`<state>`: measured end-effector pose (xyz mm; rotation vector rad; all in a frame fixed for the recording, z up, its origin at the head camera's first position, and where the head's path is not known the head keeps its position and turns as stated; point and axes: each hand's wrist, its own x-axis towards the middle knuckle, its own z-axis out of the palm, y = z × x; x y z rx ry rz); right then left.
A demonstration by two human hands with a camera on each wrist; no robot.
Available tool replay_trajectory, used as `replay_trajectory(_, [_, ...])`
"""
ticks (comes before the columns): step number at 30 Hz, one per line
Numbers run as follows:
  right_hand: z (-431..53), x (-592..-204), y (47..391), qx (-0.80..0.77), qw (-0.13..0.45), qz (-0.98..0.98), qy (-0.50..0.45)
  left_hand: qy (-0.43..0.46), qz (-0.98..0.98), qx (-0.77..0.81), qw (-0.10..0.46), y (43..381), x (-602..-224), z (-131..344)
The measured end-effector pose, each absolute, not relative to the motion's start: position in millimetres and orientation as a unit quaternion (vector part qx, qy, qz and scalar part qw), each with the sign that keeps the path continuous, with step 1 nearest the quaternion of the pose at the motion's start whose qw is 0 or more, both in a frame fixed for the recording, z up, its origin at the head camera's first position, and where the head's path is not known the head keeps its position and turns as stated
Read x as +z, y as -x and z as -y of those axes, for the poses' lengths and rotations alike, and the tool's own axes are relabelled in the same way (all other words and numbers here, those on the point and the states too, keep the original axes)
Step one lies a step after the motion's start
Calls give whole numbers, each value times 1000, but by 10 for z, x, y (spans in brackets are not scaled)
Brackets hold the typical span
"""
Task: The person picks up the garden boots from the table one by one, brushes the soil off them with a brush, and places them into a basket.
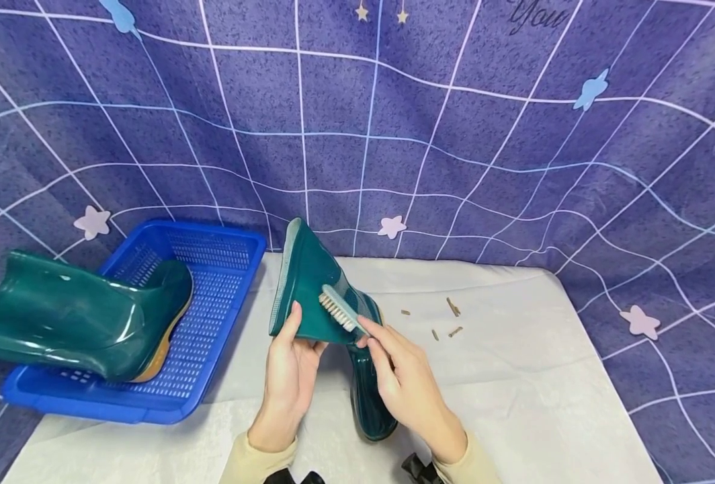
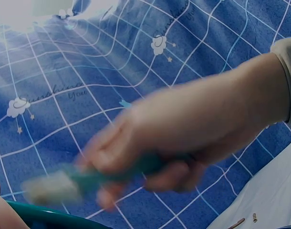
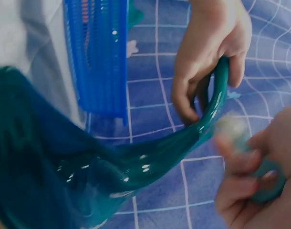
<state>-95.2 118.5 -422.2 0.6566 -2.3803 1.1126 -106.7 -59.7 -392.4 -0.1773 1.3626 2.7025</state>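
Note:
A green rubber boot (image 1: 312,282) is held tilted over the white-covered table, its wide top toward the upper left and its foot toward me. My left hand (image 1: 291,376) grips the boot's top edge, thumb on the outside; the right wrist view shows its fingers inside the opening. My right hand (image 1: 408,376) holds a light green scrub brush (image 1: 341,308) with pale bristles against or just over the boot's shaft; contact is hard to tell. In the left wrist view the brush (image 2: 55,186) and right hand (image 2: 169,129) are blurred.
A blue plastic basket (image 1: 224,336) stands at the left, with a second green boot (image 1: 79,316) lying across it, its sole yellowish-brown. Several small brown bits (image 1: 453,306) lie on the white cloth (image 1: 515,376) to the right. A purple-blue gridded curtain (image 1: 333,161) hangs behind the table.

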Motion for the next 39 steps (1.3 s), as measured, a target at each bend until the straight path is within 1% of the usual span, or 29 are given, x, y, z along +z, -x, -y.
replay_trajectory(3, [-1163, -4204, 939, 410, 219, 847, -259, 52, -450, 890, 52, 1069, -3922, 597])
replay_trajectory(8, [-1163, -4256, 968, 332, 217, 905, -153, 54, -446, 892, 56, 1078, -3922, 596])
replay_trajectory(10, [-1179, -4273, 971, 323, 212, 912, -137, 57, -444, 892, 59, 1074, -3925, 594])
replay_trajectory(12, [-1193, -4264, 959, 348, 214, 899, -160, 59, -445, 891, 60, 1069, -3929, 591])
replay_trajectory(15, [-1194, -4223, 936, 399, 219, 863, -221, 56, -447, 891, 58, 1066, -3929, 588])
replay_trajectory(17, [-1187, -4203, 925, 403, 221, 855, -237, 54, -448, 891, 55, 1070, -3928, 588])
replay_trajectory(20, [-1181, -4213, 931, 347, 223, 890, -194, 55, -445, 892, 54, 1076, -3925, 591])
replay_trajectory(23, [-1197, -4238, 933, 288, 201, 928, -128, 62, -443, 893, 57, 1074, -3926, 593])
replay_trajectory(25, [-1213, -4238, 927, 289, 193, 931, -115, 65, -444, 892, 57, 1068, -3928, 593])
replay_trajectory(29, [-1223, -4188, 904, 369, 218, 883, -190, 58, -449, 890, 57, 1061, -3930, 592])
replay_trajectory(31, [-1215, -4167, 894, 377, 232, 869, -221, 57, -450, 889, 55, 1062, -3928, 593])
replay_trajectory(32, [-1210, -4168, 893, 360, 241, 874, -219, 57, -449, 890, 54, 1063, -3929, 595])
replay_trajectory(34, [-1209, -4186, 893, 309, 236, 903, -182, 60, -445, 892, 52, 1064, -3930, 600])
replay_trajectory(37, [-1233, -4244, 909, 223, 197, 950, -97, 66, -443, 892, 54, 1063, -3935, 609])
replay_trajectory(39, [-1252, -4259, 913, 197, 169, 963, -64, 67, -443, 892, 55, 1065, -3931, 615])
